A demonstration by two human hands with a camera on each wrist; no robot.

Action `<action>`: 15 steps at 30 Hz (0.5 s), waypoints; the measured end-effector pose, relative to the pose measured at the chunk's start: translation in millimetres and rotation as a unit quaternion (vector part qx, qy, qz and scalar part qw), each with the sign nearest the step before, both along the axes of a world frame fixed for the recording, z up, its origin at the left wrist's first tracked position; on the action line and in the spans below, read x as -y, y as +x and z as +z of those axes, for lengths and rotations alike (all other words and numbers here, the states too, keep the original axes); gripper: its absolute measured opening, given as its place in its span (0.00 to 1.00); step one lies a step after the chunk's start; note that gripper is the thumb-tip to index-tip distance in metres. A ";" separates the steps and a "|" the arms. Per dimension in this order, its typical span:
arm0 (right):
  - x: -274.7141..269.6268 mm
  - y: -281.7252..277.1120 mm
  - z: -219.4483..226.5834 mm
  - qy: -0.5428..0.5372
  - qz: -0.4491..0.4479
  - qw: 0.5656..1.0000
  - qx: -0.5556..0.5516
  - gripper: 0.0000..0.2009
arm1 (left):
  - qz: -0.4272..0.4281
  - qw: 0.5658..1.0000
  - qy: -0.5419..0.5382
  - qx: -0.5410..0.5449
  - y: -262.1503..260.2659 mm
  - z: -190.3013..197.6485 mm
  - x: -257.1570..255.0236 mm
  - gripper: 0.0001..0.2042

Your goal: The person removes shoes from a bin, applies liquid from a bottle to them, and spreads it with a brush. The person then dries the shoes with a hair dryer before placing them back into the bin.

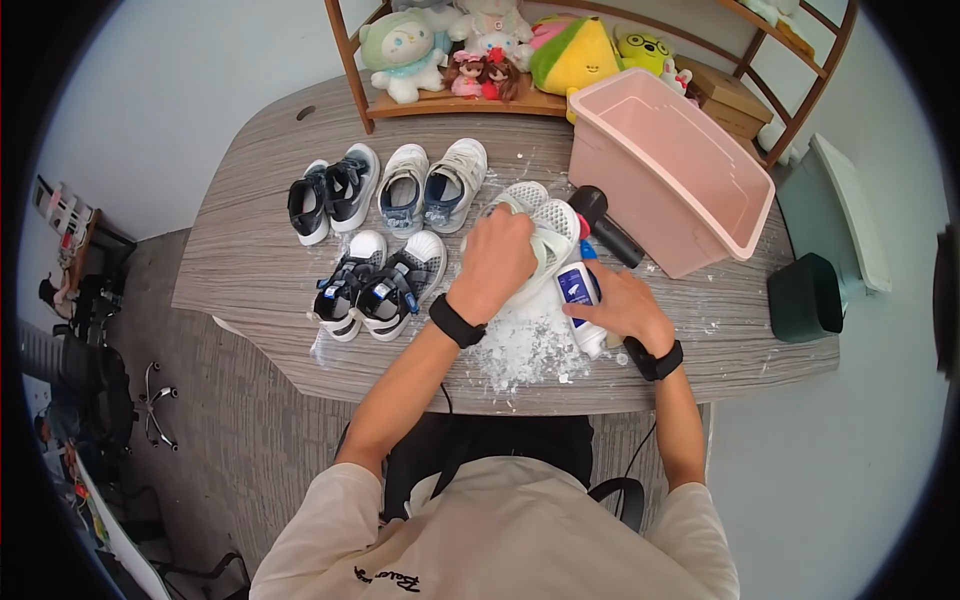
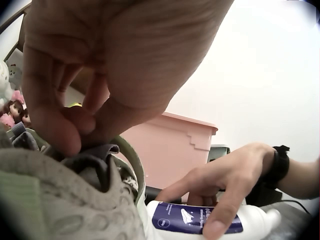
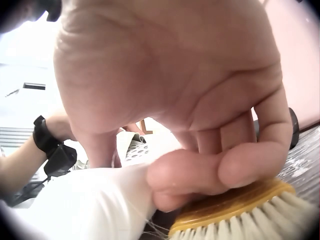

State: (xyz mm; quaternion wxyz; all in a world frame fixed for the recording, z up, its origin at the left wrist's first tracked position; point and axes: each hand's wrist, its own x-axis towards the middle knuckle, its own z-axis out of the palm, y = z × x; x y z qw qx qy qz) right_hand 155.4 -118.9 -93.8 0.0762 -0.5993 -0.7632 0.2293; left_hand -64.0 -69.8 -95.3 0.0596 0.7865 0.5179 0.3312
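Note:
My left hand (image 1: pixel 499 258) is over a pale grey-green shoe (image 1: pixel 550 245) with a dotted texture, one of a pair. In the left wrist view its thumb and fingertips pinch the shoe's collar, where a dark lining (image 2: pixel 92 159) shows. My right hand (image 1: pixel 632 302) grips a white bottle (image 1: pixel 578 298) with a dark blue label, which lies on its side against the shoe. The thumb crosses the label and the other fingers curl on the far side. Under those fingers, in the right wrist view, is a wooden brush (image 3: pixel 235 207) with pale bristles.
White foam (image 1: pixel 520 345) spreads over the table in front. Two pairs of shoes, dark (image 1: pixel 350 185) and cream (image 1: pixel 455 185), and striped sandals (image 1: pixel 395 290) stand at left. A black hair dryer (image 1: pixel 610 230) lies by a pink bin (image 1: pixel 670 170). Plush toys (image 1: pixel 405 55) fill a shelf behind.

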 end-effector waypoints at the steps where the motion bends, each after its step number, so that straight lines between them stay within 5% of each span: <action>1: 0.9 -0.8 0.8 -0.002 -0.020 1.000 0.013 0.38 | 0.013 1.000 0.007 -0.024 -1.6 -2.2 -2.8 0.11; 15: 0.5 3.0 -6.6 0.014 -0.047 0.998 -0.049 0.38 | -0.049 0.991 -0.014 -0.124 -24.2 -1.6 13.4 0.19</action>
